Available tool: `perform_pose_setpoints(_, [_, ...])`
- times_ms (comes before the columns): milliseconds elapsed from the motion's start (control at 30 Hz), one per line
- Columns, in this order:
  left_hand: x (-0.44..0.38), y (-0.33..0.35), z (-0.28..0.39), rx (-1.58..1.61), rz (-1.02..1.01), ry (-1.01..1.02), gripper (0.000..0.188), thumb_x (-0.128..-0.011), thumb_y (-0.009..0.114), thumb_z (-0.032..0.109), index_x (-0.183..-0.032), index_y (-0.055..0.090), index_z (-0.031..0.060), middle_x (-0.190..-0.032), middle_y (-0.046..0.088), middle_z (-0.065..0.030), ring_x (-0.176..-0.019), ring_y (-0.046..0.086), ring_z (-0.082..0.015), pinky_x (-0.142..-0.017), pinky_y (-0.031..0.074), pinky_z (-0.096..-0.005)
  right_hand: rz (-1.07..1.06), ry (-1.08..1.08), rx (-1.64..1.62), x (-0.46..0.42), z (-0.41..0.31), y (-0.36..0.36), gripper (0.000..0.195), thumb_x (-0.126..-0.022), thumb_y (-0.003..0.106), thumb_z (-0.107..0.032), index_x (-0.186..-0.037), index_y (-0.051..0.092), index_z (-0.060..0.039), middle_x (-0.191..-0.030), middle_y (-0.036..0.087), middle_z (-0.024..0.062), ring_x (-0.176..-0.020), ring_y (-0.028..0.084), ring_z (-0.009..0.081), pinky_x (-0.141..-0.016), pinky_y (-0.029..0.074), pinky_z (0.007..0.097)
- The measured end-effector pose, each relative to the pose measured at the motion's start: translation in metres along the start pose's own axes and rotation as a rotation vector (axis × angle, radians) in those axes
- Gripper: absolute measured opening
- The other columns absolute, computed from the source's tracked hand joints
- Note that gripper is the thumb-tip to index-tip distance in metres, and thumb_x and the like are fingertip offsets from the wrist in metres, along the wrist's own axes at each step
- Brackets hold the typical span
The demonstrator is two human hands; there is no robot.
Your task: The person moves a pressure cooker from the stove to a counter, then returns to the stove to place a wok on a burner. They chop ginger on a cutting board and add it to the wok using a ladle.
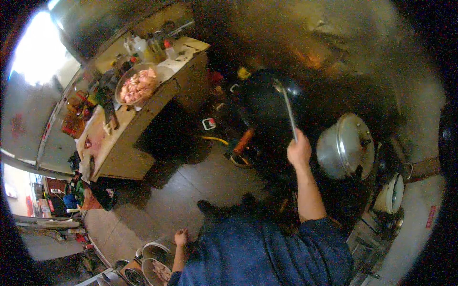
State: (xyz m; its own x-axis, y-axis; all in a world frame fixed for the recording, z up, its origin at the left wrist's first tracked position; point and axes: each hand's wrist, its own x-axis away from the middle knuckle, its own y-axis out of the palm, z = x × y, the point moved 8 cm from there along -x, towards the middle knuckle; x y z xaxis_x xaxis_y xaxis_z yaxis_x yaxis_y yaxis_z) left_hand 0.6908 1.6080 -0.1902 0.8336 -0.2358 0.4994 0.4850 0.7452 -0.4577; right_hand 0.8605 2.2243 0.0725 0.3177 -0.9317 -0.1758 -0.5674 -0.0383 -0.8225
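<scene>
My right hand (300, 148) grips the long metal handle of a wok utensil (288, 107). Its head rests at the far side of a dark wok (263, 102), and is too dim to tell as a ladle or a turner. The wok's inside is mostly in shadow. Just right of that hand stands a large lidded aluminium pot (338, 148). Low by my side hangs my left hand (181, 236), fingers curled, with nothing seen in it. Nearest to it are a bucket (157, 246) and a pan holding what looks like raw meat (161, 271).
A wooden worktable (123, 141) on the left bears a bowl of cut raw meat (137, 85), a cleaver (109, 112) and several bottles (141, 46). A yellow hose (214, 138) runs below the wok near an orange cylinder (243, 141). A pale bucket (390, 195) stands at the right.
</scene>
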Motion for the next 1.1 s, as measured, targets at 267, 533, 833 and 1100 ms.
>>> perform_pose_setpoints(267, [0.015,-0.093,-0.110,-0.126,0.160,-0.272,0.026,-0.077,0.058,0.027,-0.083,0.057,0.0019,-0.073,0.060,-0.0107,-0.067,0.056,-0.0239,-0.060,0.043,-0.0344,-0.248,0.181,0.351,-0.028,-0.039,0.070,0.038,-0.071,0.053,-0.014,-0.108,0.055,-0.0078,-0.100,0.059,0.0181,-0.094,0.055,0.0343,-0.080,0.044,0.0416])
perform_pose_setpoints(533, [-0.065,-0.154,-0.074,-0.165,0.255,-0.164,0.029,-0.076,0.060,0.025,-0.089,0.058,-0.0007,-0.082,0.064,-0.0134,-0.075,0.061,-0.0264,-0.064,0.045,-0.0348,-0.587,0.186,0.695,-0.016,-0.130,0.147,0.039,-0.075,0.053,-0.020,-0.108,0.051,-0.0009,-0.106,0.057,0.0176,-0.099,0.054,0.0314,-0.084,0.043,0.0408])
perform_pose_setpoints(833, [-0.140,-0.217,0.106,0.002,0.239,-0.269,0.028,-0.077,0.058,0.025,-0.091,0.057,0.0016,-0.081,0.063,-0.0132,-0.071,0.060,-0.0278,-0.063,0.047,-0.0346,-0.349,-0.445,0.350,0.027,-0.321,0.271,0.035,-0.073,0.055,-0.022,-0.100,0.056,0.0006,-0.097,0.057,0.0191,-0.093,0.053,0.0321,-0.079,0.044,0.0409])
perform_pose_setpoints(1100, [-0.273,-0.285,0.244,-0.422,0.245,0.159,0.031,-0.079,0.054,0.026,-0.105,0.053,0.0092,-0.092,0.060,-0.0117,-0.083,0.058,-0.0315,-0.071,0.046,-0.0405,-0.600,-0.676,0.098,0.095,-0.608,0.462,0.063,-0.074,0.057,-0.020,-0.125,0.030,0.0053,-0.122,0.039,0.0242,-0.106,0.045,0.0368,-0.088,0.040,0.0429])
